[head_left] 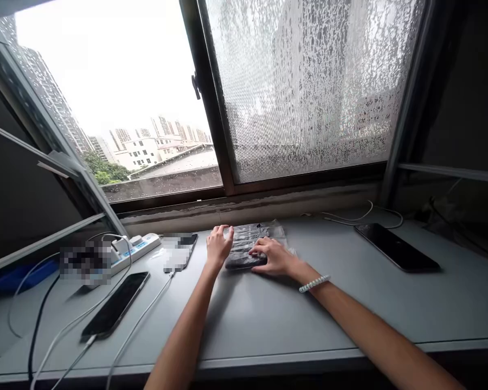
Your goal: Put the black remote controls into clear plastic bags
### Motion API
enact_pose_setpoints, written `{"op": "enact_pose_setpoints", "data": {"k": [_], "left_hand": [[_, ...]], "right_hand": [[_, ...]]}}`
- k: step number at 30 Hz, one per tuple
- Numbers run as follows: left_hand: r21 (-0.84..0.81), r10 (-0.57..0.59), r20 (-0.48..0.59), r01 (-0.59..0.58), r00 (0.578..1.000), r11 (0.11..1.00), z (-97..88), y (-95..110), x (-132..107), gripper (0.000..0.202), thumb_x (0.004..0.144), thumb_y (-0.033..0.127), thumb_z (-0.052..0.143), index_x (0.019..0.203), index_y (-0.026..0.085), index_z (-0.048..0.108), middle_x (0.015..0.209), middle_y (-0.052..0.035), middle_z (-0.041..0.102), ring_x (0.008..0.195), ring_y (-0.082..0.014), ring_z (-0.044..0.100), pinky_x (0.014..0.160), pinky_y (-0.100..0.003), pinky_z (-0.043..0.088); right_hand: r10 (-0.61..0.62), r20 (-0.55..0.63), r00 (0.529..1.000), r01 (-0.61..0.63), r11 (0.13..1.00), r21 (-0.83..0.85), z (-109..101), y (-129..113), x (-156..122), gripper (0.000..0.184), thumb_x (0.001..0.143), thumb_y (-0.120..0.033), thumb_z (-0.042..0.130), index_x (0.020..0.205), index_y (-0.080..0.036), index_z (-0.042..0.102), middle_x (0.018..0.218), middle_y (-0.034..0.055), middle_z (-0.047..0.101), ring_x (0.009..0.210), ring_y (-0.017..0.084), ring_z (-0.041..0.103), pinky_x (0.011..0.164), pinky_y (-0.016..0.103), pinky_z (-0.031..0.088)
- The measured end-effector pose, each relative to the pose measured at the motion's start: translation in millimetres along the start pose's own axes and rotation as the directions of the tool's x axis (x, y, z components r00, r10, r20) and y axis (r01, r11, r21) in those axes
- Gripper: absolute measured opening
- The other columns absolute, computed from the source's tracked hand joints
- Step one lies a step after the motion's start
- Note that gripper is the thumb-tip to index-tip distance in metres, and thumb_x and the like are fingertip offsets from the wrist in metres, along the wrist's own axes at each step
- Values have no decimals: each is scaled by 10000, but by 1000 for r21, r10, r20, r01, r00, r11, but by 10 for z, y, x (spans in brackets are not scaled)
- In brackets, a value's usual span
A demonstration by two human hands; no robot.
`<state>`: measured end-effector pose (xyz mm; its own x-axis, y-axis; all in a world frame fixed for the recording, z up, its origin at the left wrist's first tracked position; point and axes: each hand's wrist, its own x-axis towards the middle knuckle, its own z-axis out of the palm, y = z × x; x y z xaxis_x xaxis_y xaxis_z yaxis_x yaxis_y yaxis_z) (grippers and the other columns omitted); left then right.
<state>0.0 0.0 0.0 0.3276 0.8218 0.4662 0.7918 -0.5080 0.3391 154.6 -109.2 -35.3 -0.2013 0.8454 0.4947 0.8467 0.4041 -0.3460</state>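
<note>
A dark packet in wrinkled clear plastic (246, 236) lies mid-worktop (293, 325), toward the far edge below the window (313, 92). The left hand (218, 246) is at its left edge, thumb slightly apart from the fingers; whether that grip holds the plastic, I cannot tell. The right hand (275, 256) bends its fingers over the near right part, its grip partly spread; any pinch is unclear. A black phone (398, 247) lies well to the right.

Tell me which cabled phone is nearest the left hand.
The phone beside the right end of the power strip, closest to the left hand; the other cabled phone lies farther left, nearer the desk's front edge.
</note>
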Motion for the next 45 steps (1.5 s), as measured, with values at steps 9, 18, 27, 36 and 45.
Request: {"op": "enact_pose_setpoints", "data": {"k": [9,18,27,36,45], "left_hand": [[-7,-367,35,368,930,930,23,-382,113,485,882,438,256,1142,140,537,1169,-177,561,1125,-319,490,939,-487,329],[-209,440,180,-403,880,891,147,45,-46,633,775,628,432,1300,277,387,1400,-34,365,1344,-241,196,1073,-427,201],[-106,402,552,-416,730,903,417,344,105,1148,451,787,585,1402,267,207,1495,-113,55,1356,-338,55,1082,-494,101],[29,305,508,-370,806,929,482,75,228,987,552,816,465,1389,369,192,1483,-75,160,1349,-354,89,1026,-615,48],[-14,399,487,-450,777,893,300,100,-88,956,577,799,467,1387,350,227,1462,-93,225,1335,-373,139,1011,-632,80]], "right_hand": [[151,-169,974,-162,985,-51,-128,63,13,297,897,-361,422,932,-242,692,917,10,687,857,151,605,673,220,407],[557,-573,602,-708,704,-58,-395,626,-181,375,912,-377,350,991,-227,684,923,63,688,817,203,612,608,253,379],[629,-425,651,-739,652,-169,-348,647,-164,252,798,-404,511,773,-263,718,850,20,689,778,187,619,604,253,381],[655,-429,622,-758,642,-117,-301,724,-183,284,732,-402,562,919,-231,689,957,63,673,875,229,618,661,278,427],[688,-356,632,-764,629,-142,-280,756,-234,340,769,-391,542,1036,-203,634,1002,85,657,932,245,598,662,292,428]]}}
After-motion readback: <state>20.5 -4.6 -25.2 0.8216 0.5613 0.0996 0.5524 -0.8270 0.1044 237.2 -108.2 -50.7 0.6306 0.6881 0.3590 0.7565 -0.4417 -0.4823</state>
